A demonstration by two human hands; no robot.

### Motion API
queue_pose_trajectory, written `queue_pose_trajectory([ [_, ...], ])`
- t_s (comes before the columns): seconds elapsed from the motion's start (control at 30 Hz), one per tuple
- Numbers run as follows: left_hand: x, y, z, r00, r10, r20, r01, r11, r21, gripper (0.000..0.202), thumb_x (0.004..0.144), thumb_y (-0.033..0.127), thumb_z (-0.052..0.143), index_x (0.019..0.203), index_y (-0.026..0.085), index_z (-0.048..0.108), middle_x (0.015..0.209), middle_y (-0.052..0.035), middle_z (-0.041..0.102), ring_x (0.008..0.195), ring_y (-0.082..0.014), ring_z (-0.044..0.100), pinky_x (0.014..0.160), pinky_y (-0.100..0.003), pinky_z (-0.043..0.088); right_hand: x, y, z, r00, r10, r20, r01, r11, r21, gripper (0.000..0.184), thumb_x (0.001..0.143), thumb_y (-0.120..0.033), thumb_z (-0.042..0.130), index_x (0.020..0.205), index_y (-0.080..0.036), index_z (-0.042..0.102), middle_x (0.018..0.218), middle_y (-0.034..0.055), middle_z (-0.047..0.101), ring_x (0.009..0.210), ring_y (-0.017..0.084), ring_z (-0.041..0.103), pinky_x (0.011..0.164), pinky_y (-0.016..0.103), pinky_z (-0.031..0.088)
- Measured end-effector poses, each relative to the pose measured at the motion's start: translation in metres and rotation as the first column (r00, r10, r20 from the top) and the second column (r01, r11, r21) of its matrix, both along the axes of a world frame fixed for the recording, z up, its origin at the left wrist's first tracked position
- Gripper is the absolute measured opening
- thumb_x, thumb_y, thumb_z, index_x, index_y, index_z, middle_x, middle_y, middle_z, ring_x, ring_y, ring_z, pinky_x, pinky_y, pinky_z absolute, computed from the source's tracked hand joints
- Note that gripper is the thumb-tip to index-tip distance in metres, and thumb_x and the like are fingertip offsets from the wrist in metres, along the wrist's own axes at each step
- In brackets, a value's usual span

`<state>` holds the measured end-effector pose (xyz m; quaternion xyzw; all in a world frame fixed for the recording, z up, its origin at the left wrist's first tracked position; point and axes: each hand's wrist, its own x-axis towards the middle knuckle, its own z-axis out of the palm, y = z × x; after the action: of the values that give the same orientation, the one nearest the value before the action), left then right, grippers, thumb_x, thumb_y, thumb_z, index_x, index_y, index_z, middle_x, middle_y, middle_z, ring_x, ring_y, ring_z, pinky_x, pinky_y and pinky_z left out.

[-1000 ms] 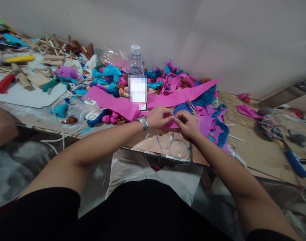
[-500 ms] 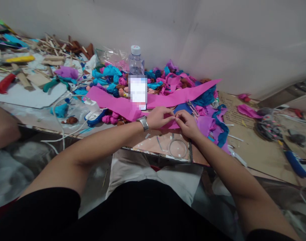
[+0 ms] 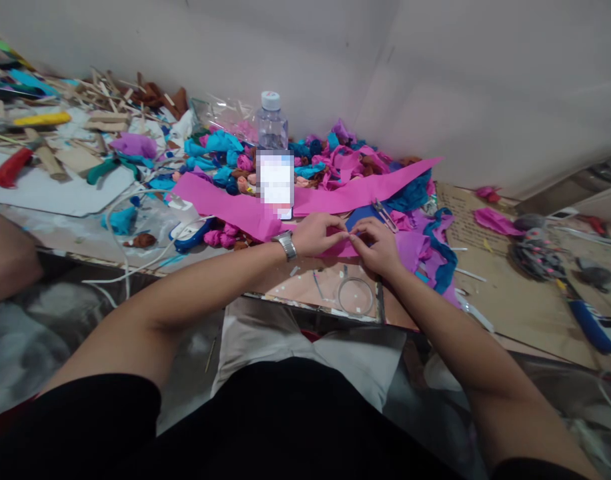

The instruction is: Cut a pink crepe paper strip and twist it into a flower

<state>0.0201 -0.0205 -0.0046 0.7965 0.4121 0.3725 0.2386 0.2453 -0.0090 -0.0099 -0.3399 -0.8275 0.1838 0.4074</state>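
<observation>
My left hand [image 3: 318, 235], with a metal watch on its wrist, has thumb and fingertips pinched together over a piece of pink crepe paper [image 3: 341, 249]. My right hand [image 3: 379, 247] meets it fingertip to fingertip, its thumb and forefinger closed on the same paper. The fingers hide most of the pinched part. Behind my hands a long pink crepe paper strip [image 3: 355, 191] lies across the pile. A small metal hand tool [image 3: 384, 215] rests just beyond my right hand, by a dark blue sheet [image 3: 361, 215].
A phone [image 3: 277, 183] with a blurred screen stands before a clear bottle [image 3: 272, 127]. A tape ring [image 3: 355, 296] lies near the table edge. Left are a white cable [image 3: 128, 257], a blue-and-white device [image 3: 189, 233] and red-handled tool [image 3: 13, 168]. Someone's arm [image 3: 8, 257] shows far left.
The fingers of my right hand have shifted slightly, leaving a little more gap behind the pinch. My left hand and the things on the table look the same.
</observation>
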Motion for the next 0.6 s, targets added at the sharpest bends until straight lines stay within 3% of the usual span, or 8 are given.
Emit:
queue_pose_trajectory([
  [0.33, 0.0017, 0.0018, -0.0031, 0.999, -0.021, 0.032, 0.019, 0.998, 0.057, 0.026, 0.098, 0.04, 0.066, 0.1, 0.018, 0.081, 0.103, -0.0065, 0.083, 0.092, -0.0205, 0.075, 0.086, -0.032, 0.054, -0.0018, 0.0003, -0.0006, 0.999, 0.036, 0.013, -0.036, 0.999, -0.006, 0.014, 0.101, -0.033, 0.061, 0.093, -0.023, 0.067, 0.102, 0.0071, 0.07, 0.093, 0.021, 0.067, 0.079, 0.035, 0.055],
  [0.6, 0.0006, 0.0002, -0.0004, 0.999, 0.033, 0.008, -0.033, 0.999, 0.025, 0.024, 0.096, 0.036, 0.066, 0.098, 0.017, 0.08, 0.1, -0.0061, 0.082, 0.09, -0.0204, 0.074, 0.084, -0.033, 0.052, 0.0018, 0.0038, -0.0039, 1.0, 0.009, -0.018, -0.008, 1.0, 0.004, 0.012, 0.098, -0.035, 0.07, 0.097, -0.023, 0.074, 0.101, 0.007, 0.073, 0.092, 0.021, 0.069, 0.079, 0.037, 0.055],
])
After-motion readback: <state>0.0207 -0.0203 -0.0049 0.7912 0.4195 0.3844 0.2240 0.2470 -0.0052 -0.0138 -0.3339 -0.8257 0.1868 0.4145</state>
